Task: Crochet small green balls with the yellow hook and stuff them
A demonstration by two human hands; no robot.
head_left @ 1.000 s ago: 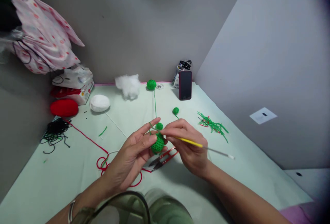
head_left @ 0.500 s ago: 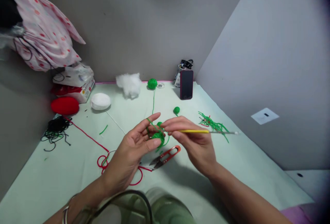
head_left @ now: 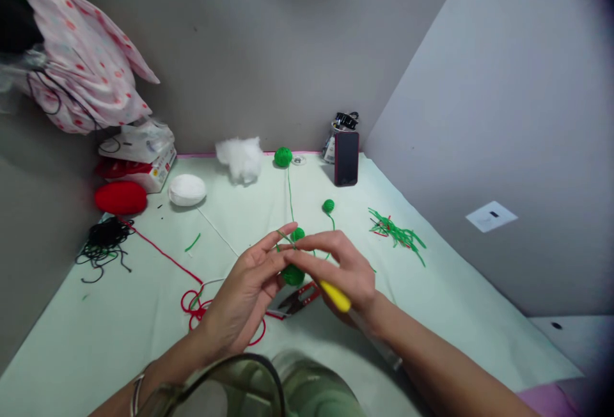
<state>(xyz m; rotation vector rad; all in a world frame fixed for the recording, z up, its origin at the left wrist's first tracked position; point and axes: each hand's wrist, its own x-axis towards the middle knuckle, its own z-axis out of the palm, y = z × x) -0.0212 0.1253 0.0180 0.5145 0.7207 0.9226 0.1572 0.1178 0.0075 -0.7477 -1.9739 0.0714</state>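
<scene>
The left hand [head_left: 247,279] is holding a green yarn piece [head_left: 293,275], the right hand [head_left: 346,271] a yellow hook [head_left: 336,296]; gentle, even pulling should be helping.

Tip of the yellow-handled hook [head_left: 336,297] hidden at the fingertips of the right hand [head_left: 352,271]; its shaft blurs beside the wrist. Fingers of the left hand [head_left: 252,277] and right hand cover part of the green crochet piece [head_left: 292,275]. Snips' [head_left: 298,300] right end lies behind the right hand. Phone [head_left: 346,159] partly hides the cup [head_left: 329,149]. Box [head_left: 164,171] print too small to read. Greenish transparent vessel [head_left: 314,388] cut off at the near edge.
</scene>
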